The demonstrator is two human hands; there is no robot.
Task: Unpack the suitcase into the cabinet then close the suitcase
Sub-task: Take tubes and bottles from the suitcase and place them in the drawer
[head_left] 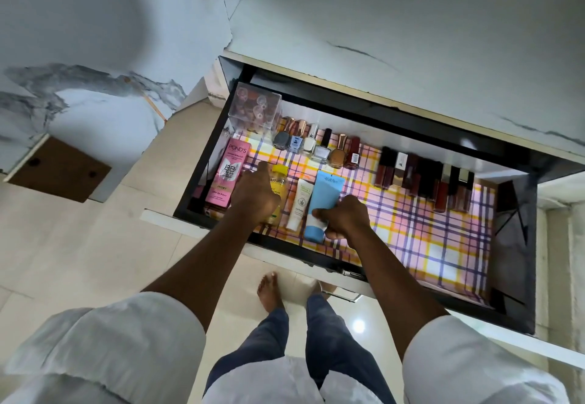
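- Below us, a black-walled drawer (512,245) stands pulled out of a white, marble-veined cabinet (395,39), lined with a checked liner (427,229) in pink, yellow and purple.
- Pale glossy floor tiles (95,245) spread around the cabinet; a bare foot (269,289) and blue trouser legs show under the drawer front.
- Along the drawer's far wall we see a clear box (256,112) of small bottles, then a row of nail polish bottles (316,147), then a row of dark lipstick tubes (424,179).
- At the drawer's left end lies a pink carton (229,175) reading "POND'S", "BB" and "IVORY".
- Beside it a yellow bottle (280,182) shows "GARNIER" in part; its smaller print is unreadable.
- Next to that lies a white tube (299,204), then a blue tube (323,201); their writing is too small to read.
- Our left hand (256,194) reaches in palm down over the yellow bottle, fingers curled around it.
- Our right hand (345,217) lies at the blue tube's near end, fingers and thumb closed on the tube just above its cap.
- Both forearms are bare and stretched forward, with white sleeves (126,340) rolled to the elbow.
- No suitcase appears in view.
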